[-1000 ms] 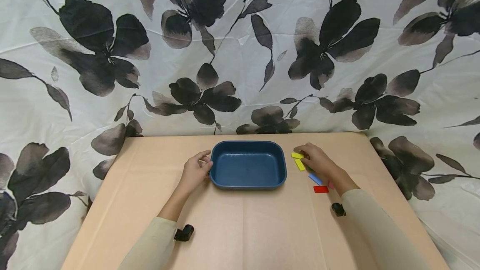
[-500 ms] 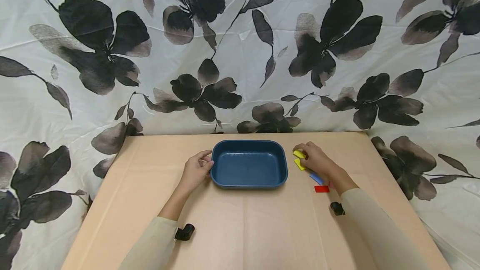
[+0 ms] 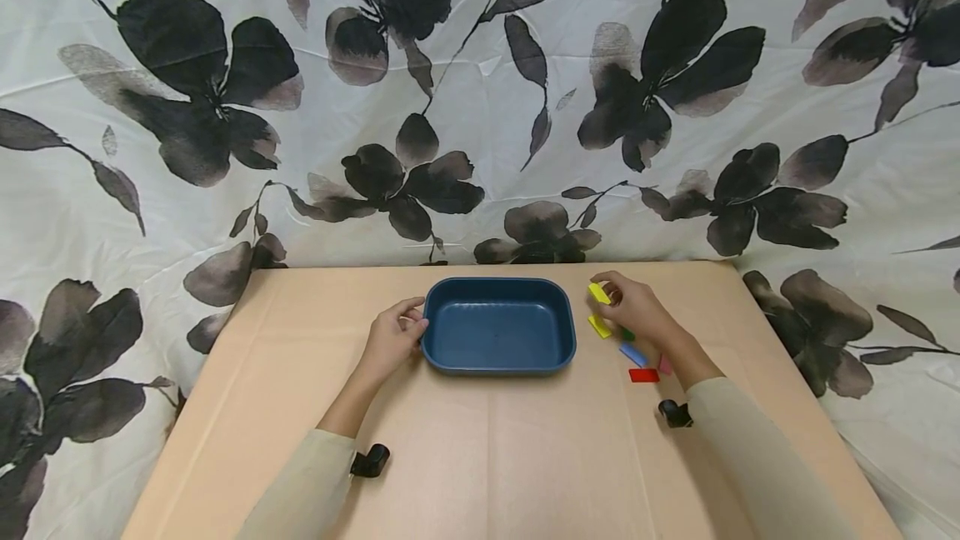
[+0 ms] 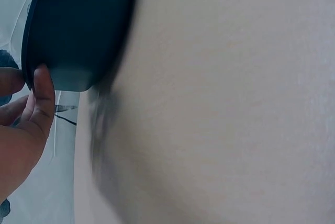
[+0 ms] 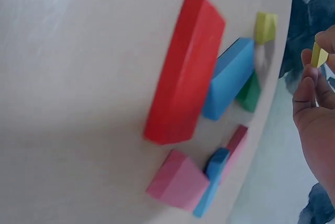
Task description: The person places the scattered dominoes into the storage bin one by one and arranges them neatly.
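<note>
A blue rectangular tray [image 3: 498, 330] sits on the table. At its left end my left hand [image 3: 392, 338] pinches the rim, with the thumb [image 4: 44, 85] on the wall in the left wrist view. Right of the tray, my right hand [image 3: 636, 308] holds a yellow block [image 3: 598, 293] between thumb and fingers, raised off the table. Below it lies a second yellow block [image 3: 600, 326]. Toward me follow a green block [image 3: 627, 334], a blue block [image 3: 633, 354], a red block [image 3: 643, 375] and a pink block [image 3: 664, 365], partly by the wrist.
The right wrist view also shows a second blue block [image 5: 212, 182] and a dark pink block [image 5: 236, 144] beside the pink one. A floral cloth [image 3: 525, 107] hangs behind the table's [image 3: 487, 457] far edge. Black wrist cameras sit under both sleeves.
My right hand has lifted one yellow block up and away from the other yellow block, uncovering the green block. My left hand stays on the tray's rim.
</note>
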Action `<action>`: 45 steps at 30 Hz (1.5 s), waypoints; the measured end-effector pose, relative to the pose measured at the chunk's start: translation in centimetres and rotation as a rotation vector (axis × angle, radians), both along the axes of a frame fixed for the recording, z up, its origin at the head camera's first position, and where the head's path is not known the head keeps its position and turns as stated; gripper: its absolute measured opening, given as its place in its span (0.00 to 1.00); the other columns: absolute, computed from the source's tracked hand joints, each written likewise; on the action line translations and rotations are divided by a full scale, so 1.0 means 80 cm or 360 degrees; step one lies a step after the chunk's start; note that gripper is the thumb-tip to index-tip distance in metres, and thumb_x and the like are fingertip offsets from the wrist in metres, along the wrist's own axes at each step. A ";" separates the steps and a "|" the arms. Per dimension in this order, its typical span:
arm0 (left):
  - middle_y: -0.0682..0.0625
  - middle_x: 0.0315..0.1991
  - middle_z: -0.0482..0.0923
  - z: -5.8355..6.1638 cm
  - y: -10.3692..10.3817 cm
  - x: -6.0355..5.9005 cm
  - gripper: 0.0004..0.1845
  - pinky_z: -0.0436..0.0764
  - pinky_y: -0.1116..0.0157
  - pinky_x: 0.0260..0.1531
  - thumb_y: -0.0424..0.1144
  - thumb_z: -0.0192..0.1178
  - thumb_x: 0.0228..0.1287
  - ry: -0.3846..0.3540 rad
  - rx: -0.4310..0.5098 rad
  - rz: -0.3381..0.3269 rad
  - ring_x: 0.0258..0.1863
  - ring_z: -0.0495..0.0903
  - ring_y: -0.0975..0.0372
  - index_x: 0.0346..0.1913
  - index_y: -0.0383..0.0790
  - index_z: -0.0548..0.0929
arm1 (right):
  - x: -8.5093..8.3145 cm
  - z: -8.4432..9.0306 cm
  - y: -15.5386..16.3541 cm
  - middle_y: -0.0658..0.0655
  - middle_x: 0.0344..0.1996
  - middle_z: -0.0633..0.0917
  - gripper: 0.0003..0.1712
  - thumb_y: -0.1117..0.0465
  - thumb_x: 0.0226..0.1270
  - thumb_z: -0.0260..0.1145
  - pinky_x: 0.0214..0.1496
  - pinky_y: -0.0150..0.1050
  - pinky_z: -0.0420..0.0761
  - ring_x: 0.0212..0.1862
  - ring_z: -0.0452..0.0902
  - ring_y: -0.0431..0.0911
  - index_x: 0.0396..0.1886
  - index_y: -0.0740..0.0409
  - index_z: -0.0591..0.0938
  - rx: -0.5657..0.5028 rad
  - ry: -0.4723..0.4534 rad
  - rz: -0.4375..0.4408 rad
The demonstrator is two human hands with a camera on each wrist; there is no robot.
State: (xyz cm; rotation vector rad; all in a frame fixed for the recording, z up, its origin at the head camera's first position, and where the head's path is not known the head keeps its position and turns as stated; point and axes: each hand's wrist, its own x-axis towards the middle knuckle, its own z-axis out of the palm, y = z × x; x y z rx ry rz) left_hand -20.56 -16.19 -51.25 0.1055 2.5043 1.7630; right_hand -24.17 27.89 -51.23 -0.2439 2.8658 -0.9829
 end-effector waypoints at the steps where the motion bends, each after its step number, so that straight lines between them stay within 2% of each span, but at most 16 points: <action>1: 0.38 0.43 0.80 0.000 0.000 0.000 0.23 0.87 0.66 0.26 0.27 0.62 0.71 -0.0002 0.0004 0.0000 0.30 0.82 0.57 0.67 0.30 0.77 | 0.000 0.002 -0.002 0.61 0.46 0.83 0.28 0.57 0.70 0.72 0.46 0.43 0.83 0.45 0.77 0.53 0.67 0.53 0.76 -0.0005 0.0005 0.0001; 7: 0.37 0.44 0.79 -0.002 0.001 -0.001 0.23 0.87 0.70 0.25 0.27 0.61 0.72 -0.0010 0.0035 -0.0004 0.32 0.83 0.54 0.68 0.30 0.77 | 0.001 0.017 -0.021 0.55 0.38 0.80 0.26 0.60 0.66 0.75 0.39 0.35 0.79 0.39 0.74 0.50 0.62 0.52 0.79 -0.0090 0.0066 0.0015; 19: 0.38 0.43 0.79 -0.005 0.000 -0.002 0.22 0.87 0.69 0.23 0.27 0.60 0.72 -0.0006 0.0033 -0.0001 0.29 0.81 0.59 0.67 0.29 0.77 | 0.000 0.044 -0.068 0.55 0.39 0.82 0.28 0.63 0.63 0.77 0.38 0.31 0.79 0.38 0.76 0.48 0.63 0.56 0.80 -0.0312 0.0131 0.0179; 28: 0.38 0.43 0.80 -0.006 0.001 -0.004 0.22 0.88 0.67 0.24 0.27 0.61 0.72 -0.0001 0.0033 0.0011 0.31 0.84 0.52 0.67 0.29 0.77 | -0.010 0.048 -0.110 0.58 0.42 0.85 0.29 0.64 0.60 0.79 0.41 0.27 0.85 0.40 0.80 0.48 0.61 0.58 0.81 -0.0379 0.0005 0.0251; 36: 0.37 0.43 0.80 -0.006 0.002 -0.006 0.22 0.89 0.63 0.24 0.27 0.61 0.71 0.0015 0.0045 0.0011 0.31 0.83 0.53 0.66 0.29 0.78 | -0.016 0.046 -0.142 0.57 0.41 0.86 0.29 0.66 0.60 0.79 0.43 0.33 0.88 0.40 0.82 0.45 0.61 0.60 0.80 -0.0321 -0.0048 0.0340; 45: 0.39 0.42 0.79 -0.003 0.003 -0.003 0.22 0.89 0.60 0.24 0.26 0.61 0.70 0.0007 0.0029 0.0017 0.28 0.82 0.57 0.66 0.29 0.78 | -0.010 0.041 -0.181 0.55 0.45 0.87 0.30 0.66 0.61 0.78 0.46 0.35 0.89 0.41 0.85 0.41 0.62 0.59 0.79 -0.0188 -0.0223 0.0397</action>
